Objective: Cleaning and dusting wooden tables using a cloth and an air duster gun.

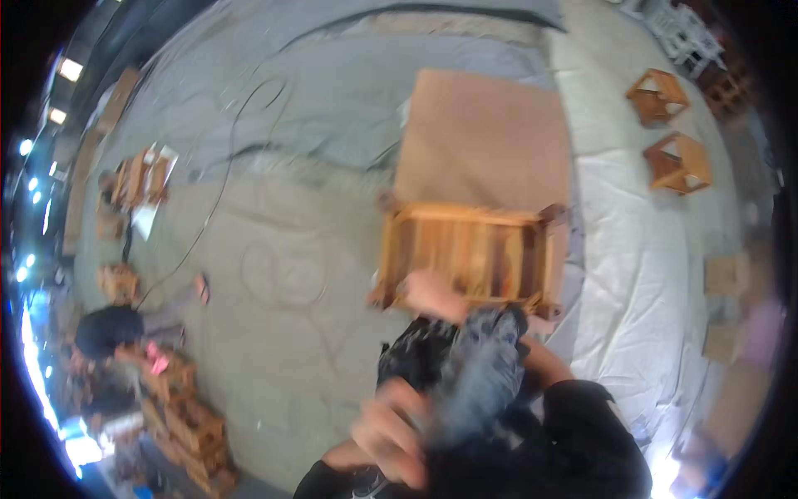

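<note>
My left hand (391, 432) is raised close in front of my body, smeared by motion, its fingers partly bent. My right forearm (544, 363) runs up behind a bunched grey-and-black patterned cloth (486, 353), where my right hand is hidden. Just beyond the cloth is a wooden piece of furniture (465, 249) with a slatted panel inside a frame and stubby corner posts. A blurred patch of bare skin (434, 295), perhaps a foot or knee of mine, overlaps its near edge. A brown cardboard sheet (486, 133) lies at its far side.
Two small wooden stools (680, 162) stand at the far right on pale sheeting (615, 249). At the left, a person (112, 328) bends over by stacked wooden pieces (195, 424). A cable (218, 195) snakes across the grey floor covering. More wooden pieces (141, 179) stand at the far left.
</note>
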Demonstrator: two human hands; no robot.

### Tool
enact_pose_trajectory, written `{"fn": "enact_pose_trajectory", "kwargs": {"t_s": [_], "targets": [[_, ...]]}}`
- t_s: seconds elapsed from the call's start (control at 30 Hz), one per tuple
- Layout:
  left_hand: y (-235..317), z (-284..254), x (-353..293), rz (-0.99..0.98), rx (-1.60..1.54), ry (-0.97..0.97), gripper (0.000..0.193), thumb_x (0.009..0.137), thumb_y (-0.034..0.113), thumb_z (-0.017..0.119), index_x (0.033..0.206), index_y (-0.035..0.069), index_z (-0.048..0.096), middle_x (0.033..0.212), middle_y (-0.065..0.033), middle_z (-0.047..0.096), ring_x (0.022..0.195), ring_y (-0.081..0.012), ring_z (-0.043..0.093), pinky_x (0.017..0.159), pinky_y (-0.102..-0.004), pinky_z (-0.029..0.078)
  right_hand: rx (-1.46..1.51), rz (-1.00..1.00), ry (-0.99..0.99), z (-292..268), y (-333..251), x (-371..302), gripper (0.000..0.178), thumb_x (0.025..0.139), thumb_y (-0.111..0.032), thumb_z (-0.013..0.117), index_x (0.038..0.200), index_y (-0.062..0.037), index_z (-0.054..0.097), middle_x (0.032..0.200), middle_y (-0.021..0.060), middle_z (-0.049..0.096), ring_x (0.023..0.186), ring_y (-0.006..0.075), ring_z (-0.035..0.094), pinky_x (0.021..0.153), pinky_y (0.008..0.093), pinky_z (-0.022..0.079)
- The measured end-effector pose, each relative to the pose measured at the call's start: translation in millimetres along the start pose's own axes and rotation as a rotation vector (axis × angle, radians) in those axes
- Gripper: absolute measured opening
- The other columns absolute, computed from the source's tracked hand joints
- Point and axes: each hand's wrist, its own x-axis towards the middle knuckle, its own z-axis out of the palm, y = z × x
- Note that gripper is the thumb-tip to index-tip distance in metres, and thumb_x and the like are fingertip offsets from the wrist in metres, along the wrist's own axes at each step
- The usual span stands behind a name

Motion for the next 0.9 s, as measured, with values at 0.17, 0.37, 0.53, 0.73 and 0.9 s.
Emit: {"fn": "enact_pose_trajectory", "kwargs": {"t_s": [0.17,0.37,0.53,0.73,0.9], "targets": [[51.3,-57.1,-36.1,-0.049,1.548,0.628,0.049,0.095,0.046,0.053,0.123,0.005,0.05,0.103,-0.0113,0.055,0.09,-0.0243,0.054,0.081,-0.0371,0.047,0.062,-0.184,-0.005,-9.4,43.5,17.1,0.023,0.079,-0.019,0.057,0.087,-0.0048,0.072,0.086,0.0218,0.067,0.083,0.0395,0.065,0.077,0.0454,0.052],[91.3,-110.7,-126.3,-0.157,0.357,1.825,0.059,0.097,0.047,0.043,0.136,0.003,0.043,0.132,-0.015,0.051,0.123,-0.0356,0.049,0.102,-0.0546,0.039,0.115,-0.193,0.094,2.5,44.0,-2.3,0.025,0.083,-0.014,0.052,0.097,-0.0045,0.071,0.09,0.0247,0.065,0.087,0.0416,0.063,0.082,0.047,0.05],[57.5,-155.3,-288.2,-0.333,0.184,1.955,0.062,0.099,0.049,0.028,0.141,0.005,0.04,0.145,-0.0151,0.042,0.132,-0.036,0.041,0.111,-0.0558,0.029,0.184,-0.207,0.23,29.7,46.0,7.2,0.023,0.084,-0.015,0.054,0.095,-0.0082,0.072,0.089,0.0232,0.067,0.085,0.0413,0.064,0.079,0.0487,0.051],[16.1,-115.3,-429.0,-0.571,-0.092,2.142,0.07,0.097,0.058,0.026,0.14,0.004,0.041,0.144,-0.0166,0.043,0.133,-0.0358,0.041,0.111,-0.0556,0.03,0.109,-0.216,0.12,37.6,46.4,22.6,0.024,0.085,-0.016,0.054,0.099,-0.0082,0.071,0.091,0.024,0.066,0.089,0.0417,0.064,0.08,0.0481,0.051],[6.6,-70.9,-507.4,-0.966,-0.352,1.781,0.07,0.093,0.058,0.046,0.128,-0.002,0.053,0.127,-0.0163,0.057,0.115,-0.026,0.056,0.099,-0.0431,0.044,0.094,-0.219,0.055,33.3,29.6,30.6,0.027,0.083,-0.013,0.051,0.1,-0.0058,0.071,0.096,0.0245,0.066,0.092,0.0419,0.063,0.085,0.0456,0.05]]}}
